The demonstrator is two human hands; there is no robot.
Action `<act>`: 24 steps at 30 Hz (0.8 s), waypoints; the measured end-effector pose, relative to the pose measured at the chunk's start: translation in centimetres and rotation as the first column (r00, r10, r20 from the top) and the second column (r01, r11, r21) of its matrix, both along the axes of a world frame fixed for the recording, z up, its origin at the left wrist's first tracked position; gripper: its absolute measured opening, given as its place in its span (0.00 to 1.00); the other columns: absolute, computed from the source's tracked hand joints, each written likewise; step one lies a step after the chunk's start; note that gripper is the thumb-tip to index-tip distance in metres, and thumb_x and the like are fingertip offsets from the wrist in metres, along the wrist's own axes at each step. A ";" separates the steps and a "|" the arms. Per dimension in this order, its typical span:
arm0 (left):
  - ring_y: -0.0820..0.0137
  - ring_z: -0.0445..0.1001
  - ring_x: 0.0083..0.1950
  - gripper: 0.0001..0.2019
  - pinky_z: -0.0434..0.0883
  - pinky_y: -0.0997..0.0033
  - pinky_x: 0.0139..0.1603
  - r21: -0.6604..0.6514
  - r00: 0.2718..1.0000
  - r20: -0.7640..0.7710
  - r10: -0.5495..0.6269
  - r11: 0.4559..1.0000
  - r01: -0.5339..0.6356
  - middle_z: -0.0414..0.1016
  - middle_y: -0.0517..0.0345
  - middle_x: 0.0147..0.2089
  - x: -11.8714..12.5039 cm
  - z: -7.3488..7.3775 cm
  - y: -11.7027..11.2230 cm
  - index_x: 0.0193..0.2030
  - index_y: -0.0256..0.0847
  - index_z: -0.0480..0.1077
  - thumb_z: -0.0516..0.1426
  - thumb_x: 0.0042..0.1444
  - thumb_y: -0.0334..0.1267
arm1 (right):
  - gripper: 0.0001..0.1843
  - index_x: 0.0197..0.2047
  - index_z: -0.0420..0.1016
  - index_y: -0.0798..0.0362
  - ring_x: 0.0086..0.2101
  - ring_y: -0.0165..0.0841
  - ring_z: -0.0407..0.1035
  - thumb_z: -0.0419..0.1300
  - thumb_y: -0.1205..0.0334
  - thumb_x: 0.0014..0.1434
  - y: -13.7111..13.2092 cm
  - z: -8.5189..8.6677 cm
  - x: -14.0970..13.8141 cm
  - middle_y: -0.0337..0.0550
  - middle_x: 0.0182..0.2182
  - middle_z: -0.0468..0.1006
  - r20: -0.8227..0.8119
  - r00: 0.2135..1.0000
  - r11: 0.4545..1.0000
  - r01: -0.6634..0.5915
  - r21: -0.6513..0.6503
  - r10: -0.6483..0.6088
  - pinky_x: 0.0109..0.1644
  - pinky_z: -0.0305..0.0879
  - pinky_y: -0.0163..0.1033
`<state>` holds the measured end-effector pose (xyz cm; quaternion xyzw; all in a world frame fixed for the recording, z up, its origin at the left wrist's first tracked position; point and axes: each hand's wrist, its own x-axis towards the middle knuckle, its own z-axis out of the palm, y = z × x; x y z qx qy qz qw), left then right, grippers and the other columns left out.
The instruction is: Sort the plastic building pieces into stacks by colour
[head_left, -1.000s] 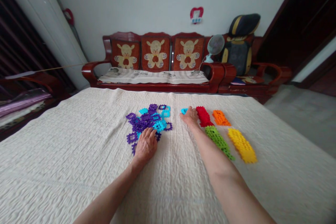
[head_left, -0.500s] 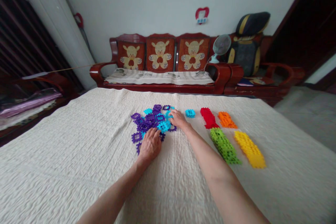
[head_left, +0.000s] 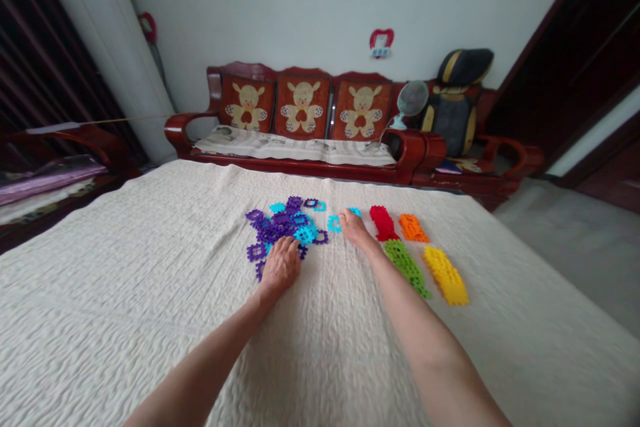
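A mixed pile of purple square toy tiles (head_left: 273,233) with notched edges lies on the pale quilted cover, and light blue tiles (head_left: 306,234) are scattered through it. My left hand (head_left: 281,265) rests on the near side of this pile, fingers stretched over the pieces. Right of the pile, my right hand (head_left: 354,228) is closed on a light blue tile (head_left: 333,223) that sticks out to the left of its fingertips. Just behind that hand shows a small light blue group (head_left: 355,211), partly hidden by the fingers.
To the right lie rows of red tiles (head_left: 384,222), orange tiles (head_left: 413,228), green tiles (head_left: 406,267) and yellow tiles (head_left: 446,275). Beyond the quilted cover (head_left: 150,293) stands a wooden sofa (head_left: 300,163), with a small fan (head_left: 413,99) at its right end.
My right hand has moved right, away from the pile, carrying a light blue tile toward the small light blue group. My left hand stays on the pile. The whole view has shifted slightly.
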<state>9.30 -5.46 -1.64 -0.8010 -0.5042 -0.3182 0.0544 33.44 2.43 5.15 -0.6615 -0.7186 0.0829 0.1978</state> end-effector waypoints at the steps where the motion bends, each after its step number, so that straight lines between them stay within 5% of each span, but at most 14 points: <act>1: 0.57 0.67 0.62 0.17 0.68 0.52 0.62 -0.009 1.000 -0.008 0.003 1.000 -0.003 0.73 0.44 0.58 0.0 0.0 0.0 0.57 0.38 0.70 0.50 0.63 0.30 | 0.20 0.43 0.76 0.55 0.38 0.33 0.72 0.43 0.63 0.70 -0.6 0.2 0.7 0.47 0.39 0.81 0.009 1.000 0.999 0.007 -0.035 -0.007 0.40 0.61 0.33; 6: 0.55 0.67 0.63 0.17 0.67 0.52 0.62 -0.053 1.000 -0.026 0.012 0.999 -0.013 0.73 0.43 0.58 -0.1 0.0 0.1 0.57 0.37 0.70 0.50 0.63 0.31 | 0.17 0.36 0.78 0.54 0.37 0.33 0.73 0.49 0.62 0.67 -3.6 0.2 2.9 0.45 0.34 0.81 0.062 0.995 0.983 0.081 -0.164 -0.072 0.39 0.61 0.33; 12: 0.57 0.68 0.61 0.16 0.67 0.55 0.61 -0.088 1.000 -0.027 0.006 0.996 -0.008 0.74 0.45 0.57 -0.1 0.3 0.2 0.54 0.38 0.72 0.50 0.64 0.32 | 0.29 0.55 0.73 0.60 0.50 0.46 0.72 0.57 0.45 0.60 -6.9 -0.3 1.5 0.63 0.50 0.76 0.125 0.960 0.947 0.270 -0.172 -0.251 0.49 0.64 0.42; 15: 0.57 0.68 0.61 0.16 0.67 0.54 0.61 -0.074 1.000 -0.021 0.006 0.997 -0.008 0.74 0.46 0.56 -0.1 0.2 0.3 0.54 0.39 0.72 0.49 0.64 0.32 | 0.33 0.59 0.68 0.60 0.55 0.49 0.68 0.60 0.46 0.57 -8.0 -0.5 -0.1 0.64 0.55 0.72 0.154 0.936 0.932 0.336 -0.138 -0.315 0.53 0.64 0.45; 24: 0.55 0.67 0.62 0.17 0.67 0.51 0.62 -0.034 0.999 -0.041 0.005 0.999 -0.007 0.73 0.44 0.58 -0.2 -0.2 0.3 0.56 0.37 0.70 0.49 0.64 0.32 | 0.24 0.54 0.70 0.60 0.51 0.43 0.69 0.60 0.56 0.58 -5.9 -0.9 0.5 0.58 0.50 0.74 -0.009 0.933 0.933 0.360 0.016 -0.360 0.55 0.63 0.41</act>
